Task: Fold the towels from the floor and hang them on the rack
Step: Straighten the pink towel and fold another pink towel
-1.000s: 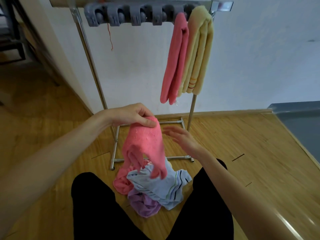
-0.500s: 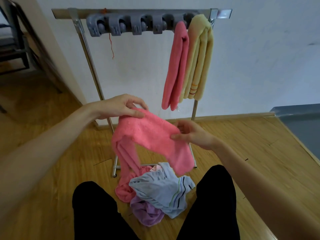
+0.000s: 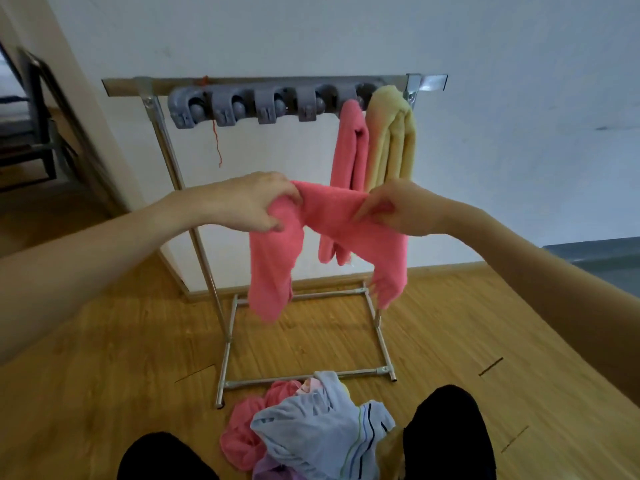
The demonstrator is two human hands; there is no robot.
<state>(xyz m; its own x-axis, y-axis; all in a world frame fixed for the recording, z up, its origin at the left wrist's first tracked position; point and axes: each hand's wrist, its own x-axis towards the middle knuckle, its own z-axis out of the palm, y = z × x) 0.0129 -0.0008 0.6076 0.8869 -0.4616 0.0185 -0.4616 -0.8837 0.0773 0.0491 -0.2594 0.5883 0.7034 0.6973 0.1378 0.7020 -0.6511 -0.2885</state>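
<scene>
I hold a pink towel (image 3: 329, 216) up in front of the metal rack (image 3: 194, 233). My left hand (image 3: 249, 202) grips its left top edge and my right hand (image 3: 394, 206) pinches its right top edge, so both ends hang down. On the rack's grey clip bar (image 3: 249, 105), a folded pink towel (image 3: 348, 161) and a folded yellow towel (image 3: 391, 140) hang at the right end. A pile of towels lies on the floor by my knees: light blue (image 3: 311, 431), pink (image 3: 242, 438) and purple (image 3: 277, 471).
The rack stands against a white wall (image 3: 485, 133) on a wooden floor (image 3: 104, 358). Its base frame (image 3: 304, 377) lies just beyond the pile. A dark step or mat (image 3: 602, 268) is at the right. Dark furniture (image 3: 31, 133) stands in a doorway at the left.
My right hand has taken hold of the pink towel. Both hands have lifted it clear of the pile and spread it apart, and my view has tilted upward.
</scene>
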